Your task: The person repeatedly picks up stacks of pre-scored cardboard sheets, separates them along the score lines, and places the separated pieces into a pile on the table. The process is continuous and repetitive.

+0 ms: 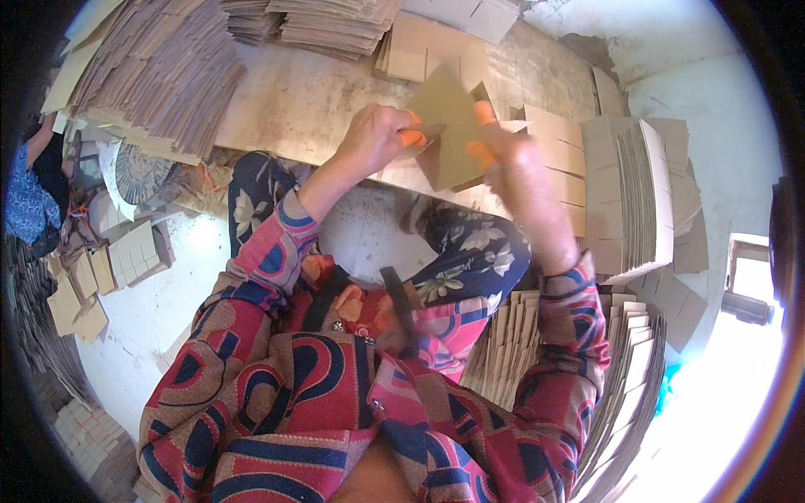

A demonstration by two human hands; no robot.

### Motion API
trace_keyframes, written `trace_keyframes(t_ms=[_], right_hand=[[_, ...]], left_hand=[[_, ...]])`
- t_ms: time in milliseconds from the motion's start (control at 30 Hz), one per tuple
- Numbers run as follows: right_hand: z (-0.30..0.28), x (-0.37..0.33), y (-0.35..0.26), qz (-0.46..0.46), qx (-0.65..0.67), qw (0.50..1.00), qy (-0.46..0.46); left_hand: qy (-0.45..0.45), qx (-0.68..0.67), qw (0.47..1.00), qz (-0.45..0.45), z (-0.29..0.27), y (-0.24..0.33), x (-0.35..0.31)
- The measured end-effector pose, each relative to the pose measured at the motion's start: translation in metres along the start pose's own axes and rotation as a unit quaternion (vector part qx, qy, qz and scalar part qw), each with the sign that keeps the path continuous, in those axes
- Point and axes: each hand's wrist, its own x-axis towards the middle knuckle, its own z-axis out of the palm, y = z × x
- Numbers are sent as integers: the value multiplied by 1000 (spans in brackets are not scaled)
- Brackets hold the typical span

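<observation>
Above the low wooden table (281, 96) a brown cardboard piece (457, 138) stands tilted between my hands, smeared by motion. My left hand (373, 138), with orange covers on its fingertips, is closed at the piece's left side. On the other side my right hand (520, 163), also with orange finger covers, grips the right edge and is slightly blurred. Partly hidden behind the right fingers, more slotted cardboard sheets (555, 147) lie on the table.
A tall stack of cardboard strips (159, 75) fills the table's left side, with flat cardboard piles (335, 25) at the back. At right stands a bundle of slotted sheets (641, 197); more partitions (616, 360) are beside my right elbow. Someone in blue patterned clothing (32, 197) shows at far left.
</observation>
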Motion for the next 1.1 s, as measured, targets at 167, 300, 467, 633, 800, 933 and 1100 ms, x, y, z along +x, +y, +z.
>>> trace_keyframes(t_ms=[167, 300, 467, 633, 800, 933, 1100], right_hand=[[37, -4, 6, -2, -111, 994, 3], [7, 4, 32, 131, -120, 968, 178], [-7, 27, 31, 215, -152, 965, 1], [2, 18, 14, 208, -39, 965, -152], [18, 3, 1, 41, -41, 977, -203], [33, -8, 7, -61, -91, 990, -90], [33, -11, 5, 52, -25, 996, -72]], left_hand=[[10, -27, 999, -18, 0, -10, -6], [-16, -15, 999, -28, -15, 1, -8], [36, 107, 991, 78, -18, 1, -19], [87, 143, 977, 132, -9, 3, -7], [-37, -5, 997, 68, -7, -24, -8], [-25, -14, 995, 93, -9, -36, -10], [50, -24, 998, 11, -7, -11, -14]])
